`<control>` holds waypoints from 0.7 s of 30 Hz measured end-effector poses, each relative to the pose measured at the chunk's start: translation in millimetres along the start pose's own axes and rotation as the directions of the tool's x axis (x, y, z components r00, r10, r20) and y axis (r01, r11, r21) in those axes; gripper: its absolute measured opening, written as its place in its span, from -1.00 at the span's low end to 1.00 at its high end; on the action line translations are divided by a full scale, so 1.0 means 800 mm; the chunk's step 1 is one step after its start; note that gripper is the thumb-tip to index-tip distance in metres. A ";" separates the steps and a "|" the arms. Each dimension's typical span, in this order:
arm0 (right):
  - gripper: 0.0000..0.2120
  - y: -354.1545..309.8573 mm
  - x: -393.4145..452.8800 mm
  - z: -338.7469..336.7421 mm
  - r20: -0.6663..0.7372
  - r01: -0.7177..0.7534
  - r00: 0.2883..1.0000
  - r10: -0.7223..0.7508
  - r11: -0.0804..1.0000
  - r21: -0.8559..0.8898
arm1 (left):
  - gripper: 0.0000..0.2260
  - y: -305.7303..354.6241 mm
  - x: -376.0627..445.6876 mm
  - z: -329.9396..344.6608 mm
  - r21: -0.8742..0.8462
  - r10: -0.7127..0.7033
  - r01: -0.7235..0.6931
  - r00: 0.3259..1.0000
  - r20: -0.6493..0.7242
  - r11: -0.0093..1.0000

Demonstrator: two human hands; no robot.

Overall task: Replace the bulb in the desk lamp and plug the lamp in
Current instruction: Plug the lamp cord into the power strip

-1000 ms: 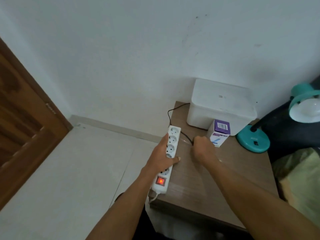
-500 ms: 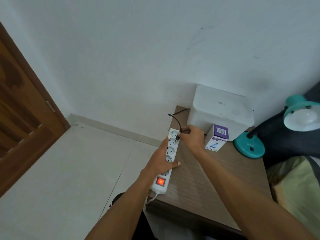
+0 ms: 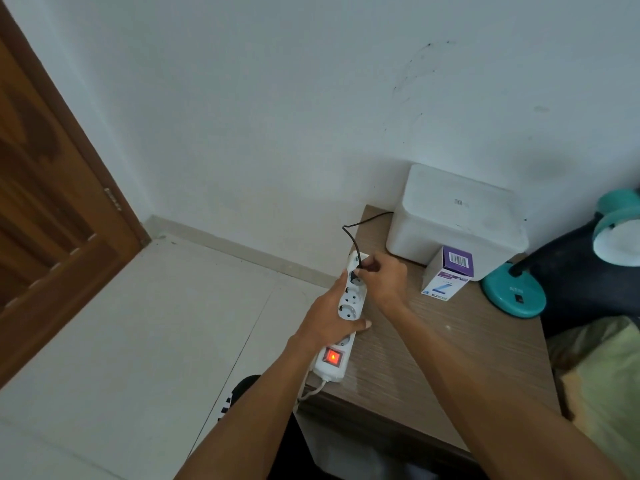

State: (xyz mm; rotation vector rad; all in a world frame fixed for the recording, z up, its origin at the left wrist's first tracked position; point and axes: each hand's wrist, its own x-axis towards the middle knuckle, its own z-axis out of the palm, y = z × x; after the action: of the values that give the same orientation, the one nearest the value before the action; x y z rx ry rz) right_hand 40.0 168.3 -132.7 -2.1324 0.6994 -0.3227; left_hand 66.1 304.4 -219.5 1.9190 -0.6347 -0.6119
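The left hand (image 3: pixel 327 315) grips the white power strip (image 3: pixel 346 315) from its left side, with the fingers wrapped under it and the thumb tip lying on the worktop (image 3: pixel 433 348) at the strip's right edge. The strip lies along the left edge of the worktop, and its red switch (image 3: pixel 332 357) glows at the near end. The right hand (image 3: pixel 382 280) is clenched around the black plug (image 3: pixel 356 273) and holds it at the second socket from the far end. The fingers cover most of the plug, so I cannot tell if its pins are already inside the socket. A black cord (image 3: pixel 356 233) rises from the plug, makes a loop and goes behind the white box (image 3: pixel 453 220), where the rest of it is hidden.

The teal lamp stands at the right side of the worktop. Its round base (image 3: pixel 512 294) is fully visible, but the shade (image 3: pixel 620 230) is cut off by the picture's right border. Inside the shade something white shows, probably the bulb, but it is too bright to make out well. A small bulb carton (image 3: pixel 446 275) stands in front of the white box, just beside the lamp base. Its print is too small to read.
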 end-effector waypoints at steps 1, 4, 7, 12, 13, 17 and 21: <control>-0.91 0.000 0.000 0.001 -0.009 0.006 1.000 -0.006 1.000 -0.012 | 0.02 0.000 0.000 0.000 0.003 0.000 0.000 1.000 0.000 1.000; -0.92 0.003 -0.001 0.003 -0.024 0.009 1.000 -0.010 0.999 -0.038 | 0.00 -0.002 0.001 0.002 0.004 -0.004 0.004 1.000 -0.007 1.000; -0.94 0.008 -0.002 0.002 -0.034 -0.001 0.999 0.000 0.999 -0.048 | 0.01 -0.005 0.001 0.001 0.000 -0.006 0.006 1.000 -0.009 1.000; -0.94 0.018 -0.008 0.003 -0.029 -0.027 0.999 0.027 1.000 -0.014 | 0.01 0.000 -0.001 0.000 -0.017 -0.005 0.005 1.000 -0.002 1.000; -0.94 0.018 -0.007 0.004 -0.026 -0.030 0.999 0.030 0.999 -0.011 | 0.01 0.001 -0.002 0.000 -0.012 0.000 0.000 1.000 -0.003 1.000; -0.96 0.014 -0.002 0.006 -0.022 -0.030 0.999 0.030 0.998 -0.047 | 0.02 -0.001 -0.001 0.000 -0.001 -0.001 0.001 1.000 -0.005 1.000; -0.98 0.014 0.002 0.008 -0.028 -0.021 0.999 0.018 0.996 -0.089 | 0.04 -0.005 0.001 0.002 0.010 -0.017 0.017 1.000 -0.007 1.000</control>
State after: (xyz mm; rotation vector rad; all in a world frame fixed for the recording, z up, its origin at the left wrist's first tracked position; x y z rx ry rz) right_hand 39.7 165.9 -145.4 -2.2078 0.7631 -0.3160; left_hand 66.7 304.1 -223.6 1.9363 -0.6189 -0.6139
